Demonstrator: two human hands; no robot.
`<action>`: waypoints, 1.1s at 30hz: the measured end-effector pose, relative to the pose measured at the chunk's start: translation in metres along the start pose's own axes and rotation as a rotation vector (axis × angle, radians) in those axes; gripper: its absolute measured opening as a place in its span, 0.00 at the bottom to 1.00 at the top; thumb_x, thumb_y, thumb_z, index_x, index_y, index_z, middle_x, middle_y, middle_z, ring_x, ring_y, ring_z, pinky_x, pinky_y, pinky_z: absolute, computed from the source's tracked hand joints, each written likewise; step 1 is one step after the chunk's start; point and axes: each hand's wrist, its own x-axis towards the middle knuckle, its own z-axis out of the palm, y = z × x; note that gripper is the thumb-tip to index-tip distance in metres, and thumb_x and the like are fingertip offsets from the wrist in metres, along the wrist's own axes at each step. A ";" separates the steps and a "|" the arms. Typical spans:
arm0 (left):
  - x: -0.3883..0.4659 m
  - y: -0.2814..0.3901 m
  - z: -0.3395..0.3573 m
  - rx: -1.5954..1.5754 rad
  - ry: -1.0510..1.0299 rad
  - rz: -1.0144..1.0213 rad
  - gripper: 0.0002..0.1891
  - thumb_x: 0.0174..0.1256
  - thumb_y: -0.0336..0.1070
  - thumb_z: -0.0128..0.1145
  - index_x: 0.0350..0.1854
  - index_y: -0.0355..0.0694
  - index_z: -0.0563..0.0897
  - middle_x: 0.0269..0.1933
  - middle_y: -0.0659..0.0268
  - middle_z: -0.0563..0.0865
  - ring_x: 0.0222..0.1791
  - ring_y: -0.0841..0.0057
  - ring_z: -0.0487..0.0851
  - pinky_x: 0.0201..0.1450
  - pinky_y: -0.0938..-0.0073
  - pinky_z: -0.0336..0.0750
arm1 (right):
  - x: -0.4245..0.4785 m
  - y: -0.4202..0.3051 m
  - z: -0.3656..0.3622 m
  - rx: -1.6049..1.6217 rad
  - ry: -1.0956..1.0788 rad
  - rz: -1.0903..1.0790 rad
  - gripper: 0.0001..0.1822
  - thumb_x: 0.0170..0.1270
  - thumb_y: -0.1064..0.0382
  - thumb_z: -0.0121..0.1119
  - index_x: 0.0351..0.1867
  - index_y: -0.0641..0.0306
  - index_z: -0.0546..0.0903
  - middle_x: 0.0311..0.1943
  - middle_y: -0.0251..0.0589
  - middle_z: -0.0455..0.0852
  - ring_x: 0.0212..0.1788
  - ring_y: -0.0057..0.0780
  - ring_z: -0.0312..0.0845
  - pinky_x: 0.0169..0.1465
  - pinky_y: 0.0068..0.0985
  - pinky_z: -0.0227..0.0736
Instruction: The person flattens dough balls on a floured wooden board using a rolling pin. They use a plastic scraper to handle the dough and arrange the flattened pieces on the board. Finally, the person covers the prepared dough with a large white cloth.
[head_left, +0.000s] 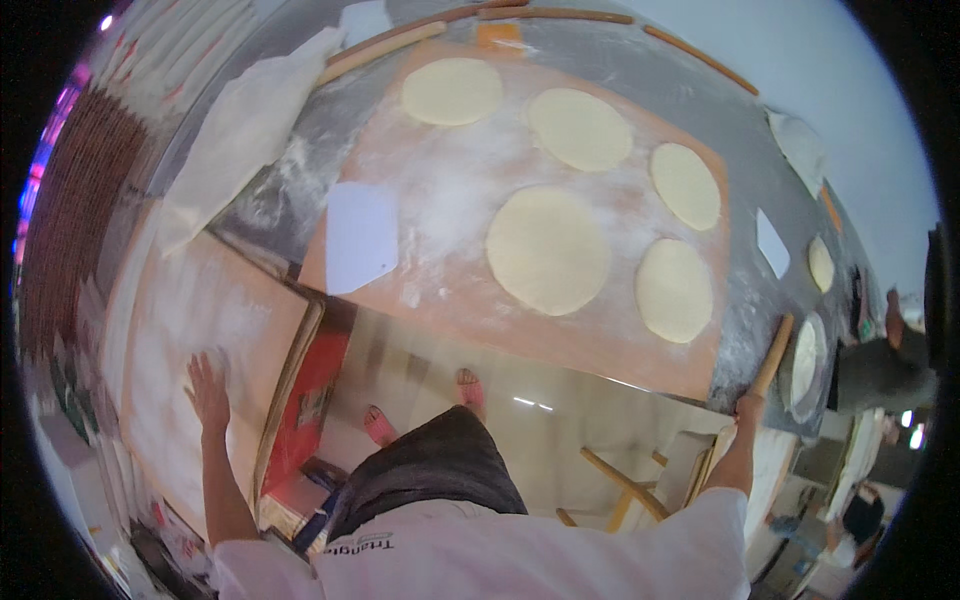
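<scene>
My left hand (208, 390), fingers spread, is over or on a floured board (172, 315) at the left. At the right my right hand (750, 409) is closed around one end of a wooden rolling pin (774, 360), beside a bowl of white powder (805, 364). Before me a floured mat (420, 300) bears several flat dough rounds, among them a large one (548, 250) and a smaller one (674, 290). On the mat's left part lies a white dough scraper (362, 237).
Wooden rolling pins (555, 15) and an orange scraper (500, 37) lie along the far edge. A white cloth (240, 142) drapes the upper left. Another white scraper (772, 244) and a dough piece (821, 264) are at the right. A wooden stool (626, 484) stands below; people are at the far right.
</scene>
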 end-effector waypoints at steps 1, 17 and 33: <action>0.000 -0.001 0.006 0.000 -0.047 0.022 0.30 0.73 0.49 0.40 0.75 0.50 0.52 0.76 0.64 0.51 0.77 0.64 0.44 0.71 0.41 0.41 | 0.009 0.007 -0.003 0.328 -0.049 -0.017 0.08 0.61 0.62 0.55 0.32 0.65 0.74 0.21 0.39 0.76 0.18 0.32 0.70 0.21 0.31 0.64; 0.055 -0.025 0.010 -0.241 0.280 0.203 0.33 0.67 0.57 0.45 0.72 0.51 0.58 0.75 0.59 0.54 0.75 0.54 0.48 0.68 0.31 0.44 | -0.536 -0.190 -0.004 0.741 -0.596 -0.816 0.23 0.42 0.71 0.57 0.46 0.65 0.73 0.32 0.31 0.73 0.32 0.25 0.70 0.35 0.23 0.68; 0.099 -0.103 0.005 -0.195 0.270 0.510 0.33 0.70 0.53 0.42 0.73 0.41 0.56 0.74 0.56 0.54 0.75 0.56 0.47 0.71 0.40 0.39 | -0.876 -0.338 0.044 0.224 -0.540 -2.028 0.21 0.47 0.61 0.65 0.44 0.61 0.74 0.35 0.47 0.81 0.39 0.49 0.79 0.38 0.42 0.74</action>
